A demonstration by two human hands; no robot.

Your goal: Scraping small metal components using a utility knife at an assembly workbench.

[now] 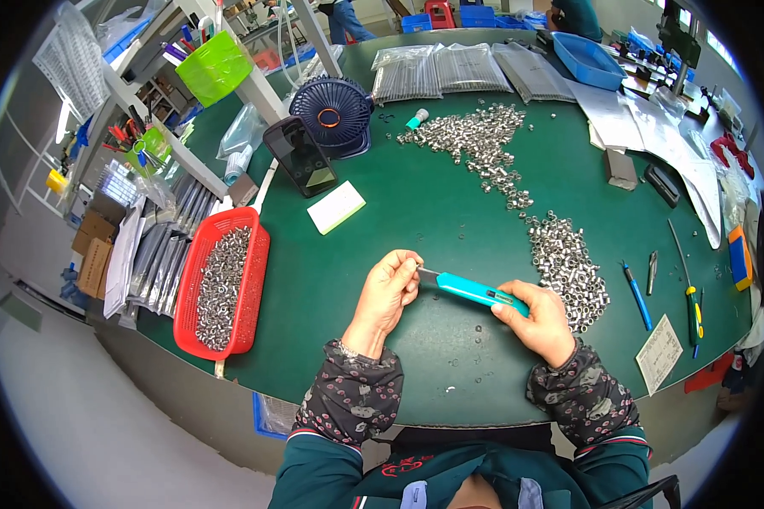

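My right hand is wrapped round the turquoise handle of a utility knife, its blade pointing left. At the blade's tip, my left hand is pinched closed; whatever sits between its thumb and fingers is too small or hidden to make out. Just beyond my right hand lies a heap of small silver metal rings. A larger pile of similar metal pieces spreads across the far middle of the green table. A few tiny dark bits are scattered on the tabletop below the knife.
A red basket full of metal pieces stands at the left edge. Behind it are a phone, a dark blue fan and a notepad. At right lie a blue pen, a screwdriver and a paper tag.
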